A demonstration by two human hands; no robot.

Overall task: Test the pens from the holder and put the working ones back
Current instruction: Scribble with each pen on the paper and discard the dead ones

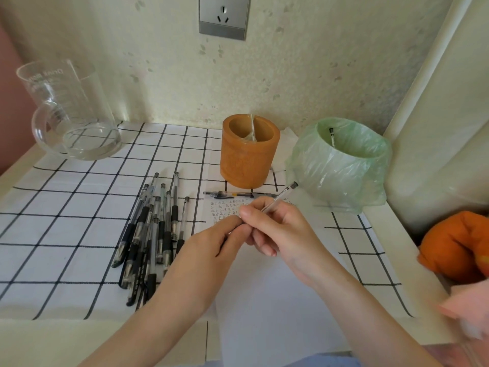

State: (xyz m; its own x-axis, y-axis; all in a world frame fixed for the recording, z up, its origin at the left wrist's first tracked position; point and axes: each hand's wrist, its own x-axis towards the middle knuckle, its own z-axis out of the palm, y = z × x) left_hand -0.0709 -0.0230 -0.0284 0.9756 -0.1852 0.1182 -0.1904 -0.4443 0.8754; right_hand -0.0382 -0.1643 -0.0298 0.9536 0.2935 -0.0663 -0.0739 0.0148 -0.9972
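Note:
My right hand (277,231) grips a clear pen (284,193) whose black end points up and to the right. My left hand (211,245) meets it, fingertips pinching at the pen's lower end, which is hidden between the hands. Both hands hover over a white paper sheet (264,300) with small written marks near its top. Several black pens (153,229) lie in a pile to the left. One more pen (232,194) lies crosswise behind the paper. The orange wooden holder (248,152) stands beyond it, with only a thin clear item inside.
A small bin lined with a green bag (341,160) stands right of the holder with a pen inside. A glass jug (71,112) sits at the far left. An orange cloth thing (457,245) lies at the right edge. A checked cloth (66,207) covers the table.

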